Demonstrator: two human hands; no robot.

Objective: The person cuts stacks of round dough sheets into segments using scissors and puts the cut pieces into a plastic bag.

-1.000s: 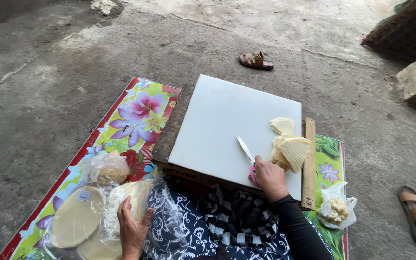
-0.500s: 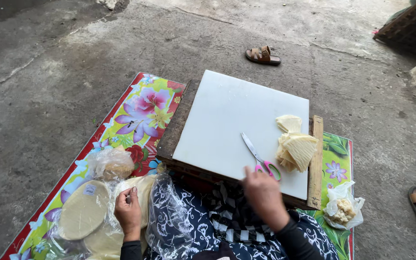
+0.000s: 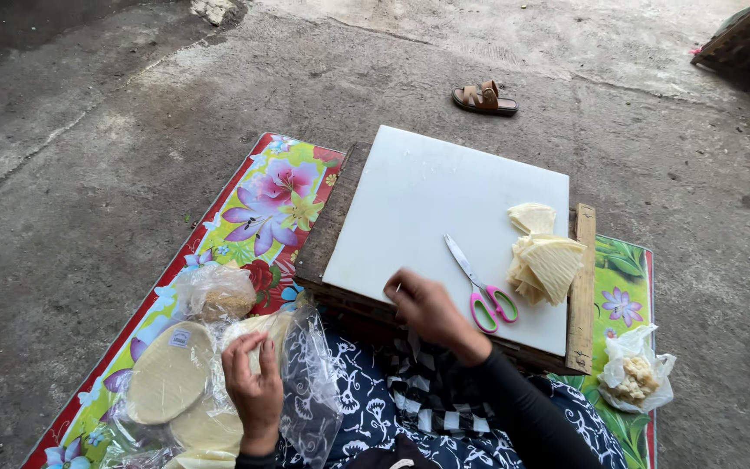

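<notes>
While scissors [image 3: 482, 285] lie set down on a white board [image 3: 427, 204], a person seated on the ground works with both hands among stacks of thin pale wafers. The right hand [image 3: 428, 309] hovers over the board's near edge at about 6 o'clock, fingers curled loosely and gripping nothing, the pink scissor handles just beside it at 3 o'clock. The left hand [image 3: 254, 386] is down at the person's 8 o'clock, fingers closed on the edge of a round wafer [image 3: 264, 328] that sits inside a clear plastic bag [image 3: 310, 391].

Judging by the layout, the cutting is partly done — a pile of fan-shaped cut pieces [image 3: 544, 260] rests at the board's 3 o'clock edge, with one more piece just above it. What is left appears larger: whole rounds [image 3: 169, 372] lie uncut in plastic on the floral mat [image 3: 271, 200] at 8 o'clock, beside a knotted bag [image 3: 219, 293] holding something tan. The middle of the board carries no wafer.

A small white bag of crumbly scraps [image 3: 635, 378] sits on the mat at 4 o'clock. One sandal [image 3: 485, 98] lies on the concrete at 12 o'clock — well apart from the board.
</notes>
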